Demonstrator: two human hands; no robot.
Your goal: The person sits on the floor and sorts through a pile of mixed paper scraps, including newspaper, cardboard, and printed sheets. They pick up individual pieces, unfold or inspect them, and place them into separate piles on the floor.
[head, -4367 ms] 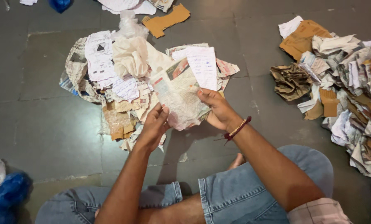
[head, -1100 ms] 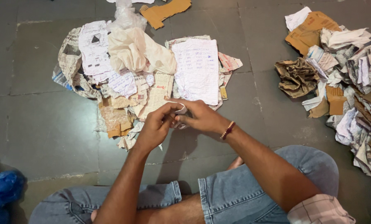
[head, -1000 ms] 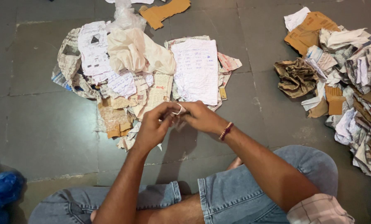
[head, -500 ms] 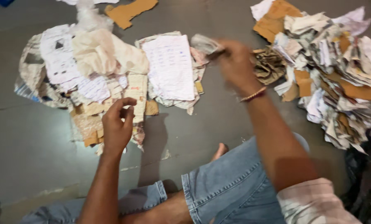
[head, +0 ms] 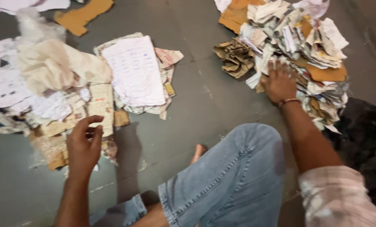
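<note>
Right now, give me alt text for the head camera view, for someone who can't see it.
Seen from above, a seated person in jeans presses the right hand onto a heap of crumpled paper scraps on a grey floor. The left hand hovers open over a flatter paper pile, beside a white sheet.

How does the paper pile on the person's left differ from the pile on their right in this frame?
The left pile lies spread out in flat sheets, a large white written page on top; the right pile is heaped, crumpled and folded scraps. The left hand hovers open over the left pile's near edge; the right hand presses palm down on the right pile. Both sit on the grey floor and mix white paper with brown cardboard.
</note>
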